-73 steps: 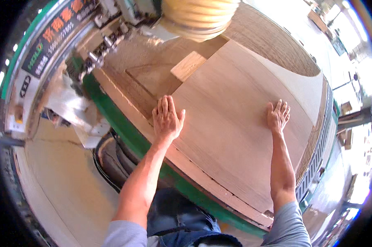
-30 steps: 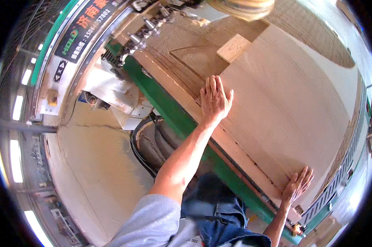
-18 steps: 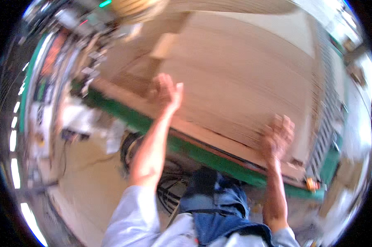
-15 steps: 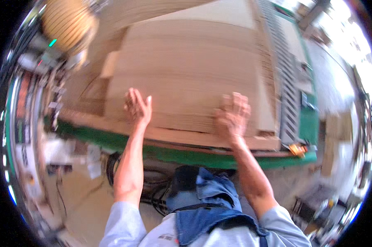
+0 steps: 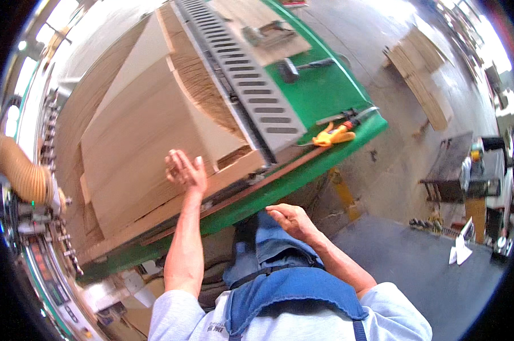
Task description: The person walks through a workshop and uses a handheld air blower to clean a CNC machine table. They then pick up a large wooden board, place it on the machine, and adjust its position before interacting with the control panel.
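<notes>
My left hand (image 5: 186, 169) lies flat, fingers spread, on the near corner of a large pale wood panel (image 5: 137, 142) that rests on a green machine table (image 5: 319, 91). My right hand (image 5: 290, 219) hangs in the air in front of my body, below the table's green edge, fingers loosely apart and holding nothing. More wood sheets lie stacked under the panel. A grey slotted rail (image 5: 251, 85) runs along the panel's right side.
A yellow-handled tool (image 5: 336, 135) lies on the table's green corner, a dark mallet (image 5: 302, 66) farther back. A tan dust hose (image 5: 18, 170) and a machine control strip stand at the left. Stacked boards (image 5: 422, 85) and a dark workbench (image 5: 467, 176) stand on the concrete floor to the right.
The view has swung to the right. My right hand has come off the panel's edge and dropped in front of my body. My left hand stays flat on the panel.
</notes>
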Demonstrator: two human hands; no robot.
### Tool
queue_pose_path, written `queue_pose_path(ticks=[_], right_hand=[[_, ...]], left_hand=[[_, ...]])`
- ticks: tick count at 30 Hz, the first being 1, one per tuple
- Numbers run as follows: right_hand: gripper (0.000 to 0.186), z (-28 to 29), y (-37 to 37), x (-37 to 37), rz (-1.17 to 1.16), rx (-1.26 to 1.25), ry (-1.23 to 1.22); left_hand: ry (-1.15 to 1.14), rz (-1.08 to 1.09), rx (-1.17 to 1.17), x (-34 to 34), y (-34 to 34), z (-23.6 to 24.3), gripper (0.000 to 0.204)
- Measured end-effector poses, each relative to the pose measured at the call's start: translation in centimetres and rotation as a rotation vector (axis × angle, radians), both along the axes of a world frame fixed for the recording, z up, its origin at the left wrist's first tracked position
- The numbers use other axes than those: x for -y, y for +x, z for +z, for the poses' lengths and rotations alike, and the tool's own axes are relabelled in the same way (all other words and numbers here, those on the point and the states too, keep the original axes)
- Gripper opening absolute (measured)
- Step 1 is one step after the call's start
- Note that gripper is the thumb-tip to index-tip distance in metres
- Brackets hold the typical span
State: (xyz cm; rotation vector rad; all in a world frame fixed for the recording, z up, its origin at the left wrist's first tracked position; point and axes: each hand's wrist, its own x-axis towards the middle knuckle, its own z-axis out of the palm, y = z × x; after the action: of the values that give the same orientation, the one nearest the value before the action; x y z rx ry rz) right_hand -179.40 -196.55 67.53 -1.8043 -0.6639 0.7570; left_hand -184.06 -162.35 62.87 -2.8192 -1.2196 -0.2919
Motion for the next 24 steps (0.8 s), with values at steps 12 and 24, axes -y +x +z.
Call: queue_pose_path(ticks=[12, 24], right_hand=[[0.044, -1.1, 7.5, 18.0, -0.612, -0.264, -0.076], [0.054, -5.1, 23.9, 30.5, -0.687, -0.473, 0.017]], left_hand=[[-0.044, 0.045, -0.139, 0.0, 0.8, 0.3, 0.07], [-0.116, 0.204, -0.206, -0.8, 2.1, -0.1, 0.065]])
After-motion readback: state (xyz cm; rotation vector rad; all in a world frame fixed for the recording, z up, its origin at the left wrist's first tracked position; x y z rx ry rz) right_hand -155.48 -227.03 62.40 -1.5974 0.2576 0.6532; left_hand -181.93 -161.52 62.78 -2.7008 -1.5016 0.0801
